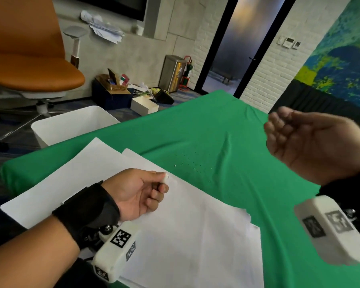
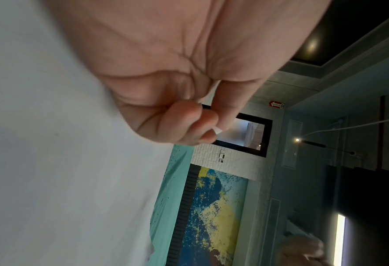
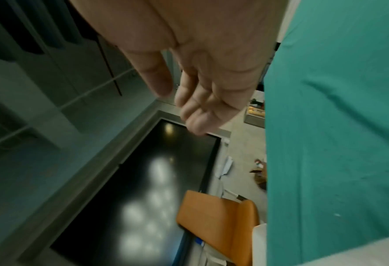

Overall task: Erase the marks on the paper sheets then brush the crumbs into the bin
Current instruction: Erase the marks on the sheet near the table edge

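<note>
White paper sheets (image 1: 187, 223) lie overlapped on the green tablecloth (image 1: 227, 129). My left hand (image 1: 146, 190) rests on the top sheet and pinches a small white eraser (image 1: 165, 178) between thumb and forefinger; the eraser's tip (image 2: 218, 130) shows in the left wrist view. Fine eraser crumbs (image 1: 188, 163) are scattered on the cloth just beyond the paper's far edge. My right hand (image 1: 295, 136) hovers above the cloth at the right, palm turned inward, fingers (image 3: 195, 106) loosely extended and holding nothing. A white bin (image 1: 71, 125) stands on the floor past the table's far left edge.
An orange office chair (image 1: 29, 65) stands behind the bin. Boxes and clutter (image 1: 121, 88) and a steel trash can (image 1: 174, 72) sit on the floor by the wall. The cloth has wrinkles near its far right corner.
</note>
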`<state>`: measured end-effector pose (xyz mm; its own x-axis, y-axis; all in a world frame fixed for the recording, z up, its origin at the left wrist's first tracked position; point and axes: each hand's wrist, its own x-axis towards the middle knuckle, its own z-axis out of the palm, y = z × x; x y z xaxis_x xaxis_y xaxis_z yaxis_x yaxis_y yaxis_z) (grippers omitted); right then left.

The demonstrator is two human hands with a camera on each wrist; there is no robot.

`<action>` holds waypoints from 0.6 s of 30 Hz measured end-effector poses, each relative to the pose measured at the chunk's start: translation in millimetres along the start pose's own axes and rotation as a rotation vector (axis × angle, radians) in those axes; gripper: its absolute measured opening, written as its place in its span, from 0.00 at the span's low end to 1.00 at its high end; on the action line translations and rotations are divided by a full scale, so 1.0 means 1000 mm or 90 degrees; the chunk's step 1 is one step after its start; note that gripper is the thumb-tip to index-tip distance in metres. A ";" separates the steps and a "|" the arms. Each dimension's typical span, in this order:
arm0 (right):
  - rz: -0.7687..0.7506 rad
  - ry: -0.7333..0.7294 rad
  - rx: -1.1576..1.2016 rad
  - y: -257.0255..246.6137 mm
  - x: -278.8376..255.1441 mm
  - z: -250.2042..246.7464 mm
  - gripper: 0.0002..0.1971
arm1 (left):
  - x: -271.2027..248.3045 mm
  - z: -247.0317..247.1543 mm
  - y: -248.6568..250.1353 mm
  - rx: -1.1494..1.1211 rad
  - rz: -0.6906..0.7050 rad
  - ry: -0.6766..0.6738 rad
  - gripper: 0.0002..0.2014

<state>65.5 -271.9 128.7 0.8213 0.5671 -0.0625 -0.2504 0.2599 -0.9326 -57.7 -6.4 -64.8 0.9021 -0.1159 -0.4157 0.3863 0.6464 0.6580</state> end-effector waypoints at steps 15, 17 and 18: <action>0.141 0.378 0.001 0.137 0.016 -0.088 0.05 | 0.001 0.001 0.000 -0.058 0.001 0.001 0.11; 0.093 0.330 -0.064 0.131 0.006 -0.080 0.04 | 0.002 0.002 0.000 -0.066 0.007 -0.009 0.09; 0.085 0.281 -0.138 0.131 -0.003 -0.071 0.04 | 0.001 0.003 -0.001 -0.063 0.013 -0.013 0.07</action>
<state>67.0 -295.3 -18.4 0.9392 0.1885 -0.2870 -0.2947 0.0135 -0.9555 -56.3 -9.5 -63.7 0.9135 -0.1164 -0.3898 0.3481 0.7195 0.6009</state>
